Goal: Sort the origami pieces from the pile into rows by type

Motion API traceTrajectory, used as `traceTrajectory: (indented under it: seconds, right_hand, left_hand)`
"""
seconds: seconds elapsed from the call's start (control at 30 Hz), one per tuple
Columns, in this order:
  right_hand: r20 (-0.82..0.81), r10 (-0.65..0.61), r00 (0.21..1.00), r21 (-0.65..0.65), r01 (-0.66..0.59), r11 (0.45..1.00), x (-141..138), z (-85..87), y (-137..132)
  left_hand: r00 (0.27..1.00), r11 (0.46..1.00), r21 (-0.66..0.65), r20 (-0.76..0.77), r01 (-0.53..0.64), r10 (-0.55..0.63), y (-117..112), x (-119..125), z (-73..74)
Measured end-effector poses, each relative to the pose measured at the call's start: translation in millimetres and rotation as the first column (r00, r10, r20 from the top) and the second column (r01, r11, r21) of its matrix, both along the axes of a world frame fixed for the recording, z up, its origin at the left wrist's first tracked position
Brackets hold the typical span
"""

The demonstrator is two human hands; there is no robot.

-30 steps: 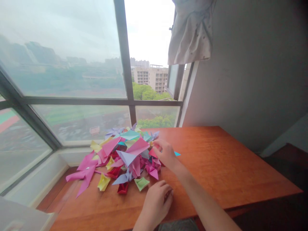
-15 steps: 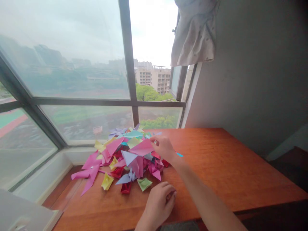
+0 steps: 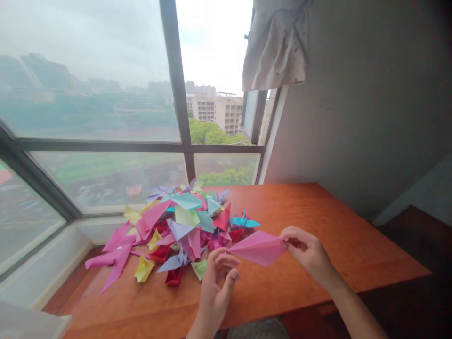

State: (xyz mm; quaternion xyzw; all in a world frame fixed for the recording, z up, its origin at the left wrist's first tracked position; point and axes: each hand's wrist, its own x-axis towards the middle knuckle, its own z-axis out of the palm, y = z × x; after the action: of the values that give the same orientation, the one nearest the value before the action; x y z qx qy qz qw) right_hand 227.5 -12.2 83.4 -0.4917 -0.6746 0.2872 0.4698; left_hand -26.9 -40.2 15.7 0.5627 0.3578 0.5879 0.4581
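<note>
My right hand point(image 3: 310, 254) pinches one corner of a pink folded paper piece point(image 3: 259, 246) and holds it above the wooden table point(image 3: 318, 226). At the paper's other tip is my left hand point(image 3: 216, 282), raised off the table with its fingers loosely curled and nothing clearly gripped. A pile of colourful folded paper shapes point(image 3: 176, 226) in pink, purple, yellow, red, green and teal lies on the table's left half, just beyond both hands.
A large window point(image 3: 106, 117) with dark frames runs along the far and left sides, with a white sill point(image 3: 42, 268) below. A grey wall point(image 3: 370, 94) stands on the right. A pale cloth point(image 3: 277, 47) hangs at the top.
My right hand lifted a pink folded paper out of the pile and drew it toward me and right. My left hand rose from the table to meet it.
</note>
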Motion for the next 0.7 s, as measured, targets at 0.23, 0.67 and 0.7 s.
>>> traceTrajectory:
  seconds: [0.23,0.67,0.7]
  right_hand:
    - [0.107,0.033,0.994,-0.018,-0.031,0.999,13.0,-12.8,-16.7]
    - [0.61,0.073,0.789,0.119,-0.183,0.976,-26.5,16.3,-20.8]
    - [0.648,0.079,0.758,0.113,-0.198,0.974,-34.7,17.2,-22.0]
  left_hand:
    - [0.968,0.984,0.139,-0.212,-0.107,0.136,5.5,-5.1,4.5]
    - [0.881,0.95,0.306,-0.43,-0.062,0.196,6.0,-1.8,15.0]
    - [0.883,0.95,0.307,-0.432,-0.05,0.186,5.7,-1.2,15.2]
